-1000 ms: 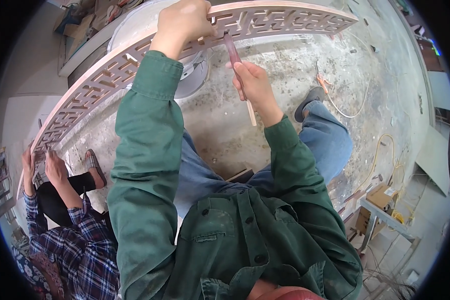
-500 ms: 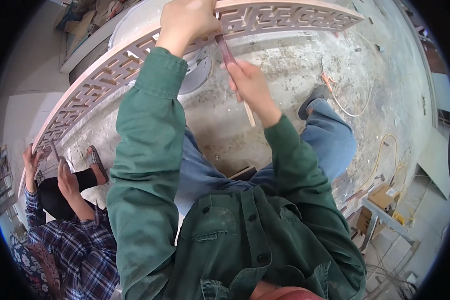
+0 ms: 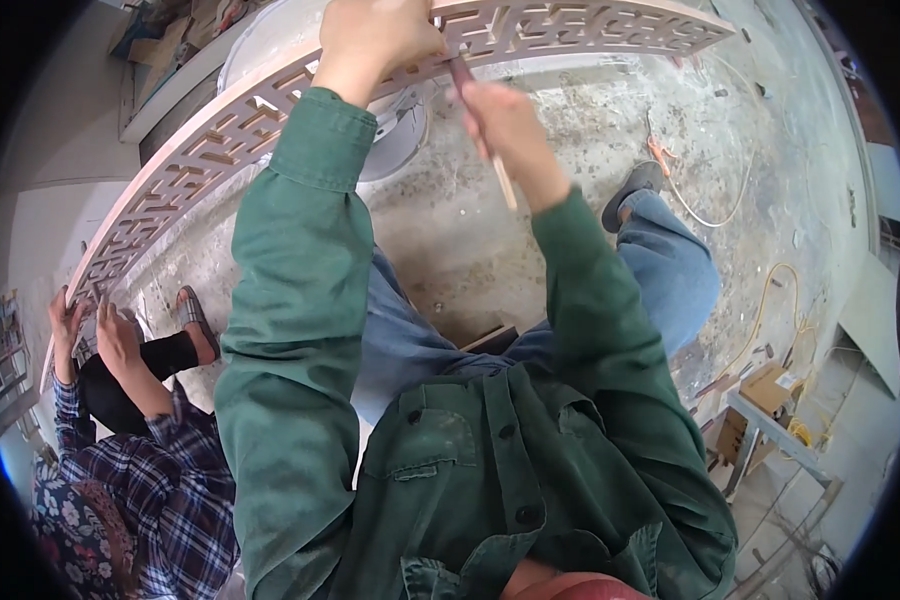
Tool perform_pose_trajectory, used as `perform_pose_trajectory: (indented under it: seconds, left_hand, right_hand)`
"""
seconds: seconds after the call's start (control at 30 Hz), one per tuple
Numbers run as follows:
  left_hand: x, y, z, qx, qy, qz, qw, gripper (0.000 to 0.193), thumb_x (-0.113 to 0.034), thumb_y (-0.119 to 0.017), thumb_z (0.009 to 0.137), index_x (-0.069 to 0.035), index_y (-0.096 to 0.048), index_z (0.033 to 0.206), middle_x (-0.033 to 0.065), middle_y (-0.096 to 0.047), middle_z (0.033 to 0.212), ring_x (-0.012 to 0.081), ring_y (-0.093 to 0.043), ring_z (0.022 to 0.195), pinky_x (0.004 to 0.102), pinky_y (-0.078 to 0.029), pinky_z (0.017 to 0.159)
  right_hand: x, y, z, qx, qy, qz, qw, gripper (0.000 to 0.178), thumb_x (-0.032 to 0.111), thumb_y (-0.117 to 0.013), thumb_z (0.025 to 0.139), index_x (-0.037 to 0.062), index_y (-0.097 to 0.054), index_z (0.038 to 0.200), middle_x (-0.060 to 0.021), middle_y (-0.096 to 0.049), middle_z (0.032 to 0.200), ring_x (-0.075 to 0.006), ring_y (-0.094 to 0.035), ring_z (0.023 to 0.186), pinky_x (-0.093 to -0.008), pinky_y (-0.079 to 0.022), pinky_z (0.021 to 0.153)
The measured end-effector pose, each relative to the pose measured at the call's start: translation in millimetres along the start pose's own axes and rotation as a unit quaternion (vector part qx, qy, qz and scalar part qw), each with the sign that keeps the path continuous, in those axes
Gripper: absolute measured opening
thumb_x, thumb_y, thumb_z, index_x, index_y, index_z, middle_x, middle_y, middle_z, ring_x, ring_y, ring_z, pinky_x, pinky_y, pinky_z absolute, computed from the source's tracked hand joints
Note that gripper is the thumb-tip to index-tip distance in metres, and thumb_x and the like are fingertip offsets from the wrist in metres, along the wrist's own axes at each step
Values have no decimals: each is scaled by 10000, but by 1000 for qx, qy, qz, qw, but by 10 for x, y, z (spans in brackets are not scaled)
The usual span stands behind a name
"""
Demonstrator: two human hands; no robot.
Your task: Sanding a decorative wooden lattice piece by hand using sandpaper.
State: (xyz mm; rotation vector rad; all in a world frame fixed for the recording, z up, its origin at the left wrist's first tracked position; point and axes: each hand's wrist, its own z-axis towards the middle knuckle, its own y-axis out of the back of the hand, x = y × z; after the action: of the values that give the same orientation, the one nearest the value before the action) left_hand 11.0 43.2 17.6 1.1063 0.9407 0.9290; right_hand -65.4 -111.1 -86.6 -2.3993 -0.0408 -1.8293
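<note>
left hand (image 3: 378, 40) on a long, pale pinkish wooden lattice panel (image 3: 202, 130); right hand (image 3: 508, 115) round a narrow, dark red-brown strip (image 3: 461, 76) with a pale end.
the left hand's fingers curl tightly over the panel, which runs out to both sides of it; the right hand, blurred, is closed in a fist about the strip, below and right of the left. the strip's dark tip is at the panel's lower edge, though i cannot tell whether they touch. at the panel's left end are a co-worker's two hands (image 3: 118, 340) in plaid sleeves. beneath is speckled grey concrete floor (image 3: 450, 240), with a small orange object (image 3: 658, 152) near the person's grey right shoe (image 3: 630, 190).
</note>
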Motion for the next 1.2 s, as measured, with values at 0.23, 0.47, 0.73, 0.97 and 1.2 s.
perform_pose_trajectory:
  seconds: [0.23,0.47,0.73,0.97,1.2]
  left_hand:
    - [197,-24,-186,-160,-155,-218,950,239,-293,-701,634,-73,-699,727,180,-674,742,342,-672,750,441,-529,673]
    - [93,-48,0,-9,-36,10,999,241,-291,-694,640,-70,-695,736,184,-674,746,347,-669,737,443,-529,672]
    - [371,-342,0,-71,-40,-54,995,231,-284,-692,638,-66,-694,718,186,-668,731,347,-669,734,448,-530,662]
    - [140,-299,42,-64,-42,-13,997,217,-269,-689,642,-62,-692,707,187,-663,715,346,-669,721,444,-530,660]
    - [32,-97,-42,-71,-41,-22,996,233,-274,-703,635,-56,-698,719,188,-667,726,340,-671,735,441,-529,664]
  right_hand:
    - [-89,121,-43,13,-25,52,998,295,281,-514,970,27,-664,983,9,-517,581,-84,-429,410,-246,-339,377]
    - [38,251,27,-35,-27,29,999,312,276,-490,993,19,-662,1036,27,-502,593,-70,-414,408,-221,-317,387]
    - [-8,236,-189,-3,-55,49,997,283,256,-508,971,32,-673,1016,24,-510,589,-76,-408,418,-250,-323,390]
    - [144,313,302,5,-37,38,999,312,285,-503,982,18,-658,1025,23,-495,587,-77,-406,418,-239,-309,387]
    - [-34,271,-301,7,-52,54,997,297,271,-506,973,34,-681,1010,16,-502,578,-85,-401,390,-242,-309,365]
